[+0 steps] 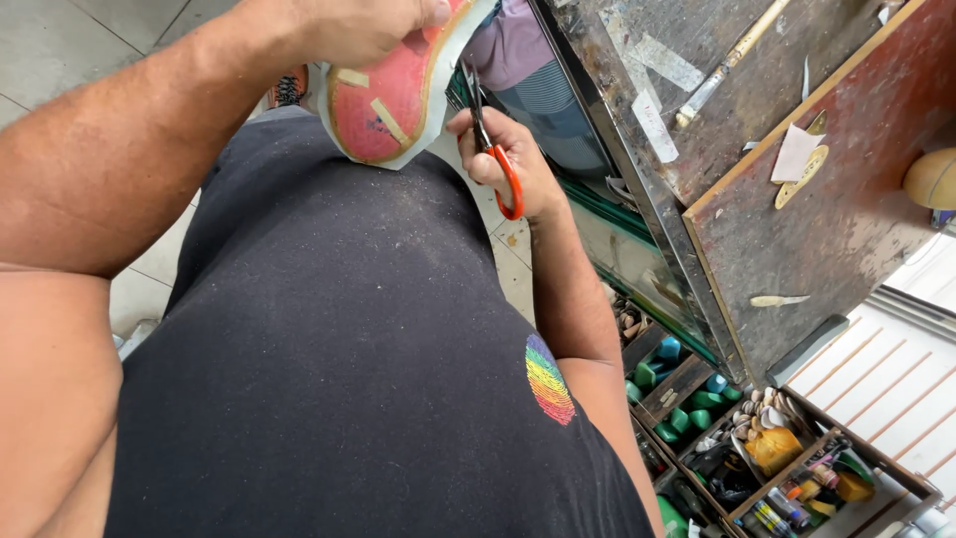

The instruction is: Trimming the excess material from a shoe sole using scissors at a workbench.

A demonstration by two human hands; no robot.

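The person is standing over their own black shirt (339,329), which is filling most of the view, with a small rainbow patch (550,380) showing on its lower right. The left hand (363,25) is closing firmly around the upper part of a red shoe sole (383,100), fingers wrapped over its edge at the top of the frame, and is holding it up in front of the chest. A pale sheet of material is sticking out around the sole's rim, and strips of tan tape are lying across its red face. The right hand (503,159) is gripping a pair of orange-handled scissors (493,149), fingers curled through the loops, and the dark blades are reaching up right beside the sole's right edge, touching the pale border. To the right, a worn wooden workbench (817,219) is carrying paper scraps and a long stick-like tool (732,60). Below it, a divided wooden tray (757,448) is holding green spools, small bottles and other odds and ends.
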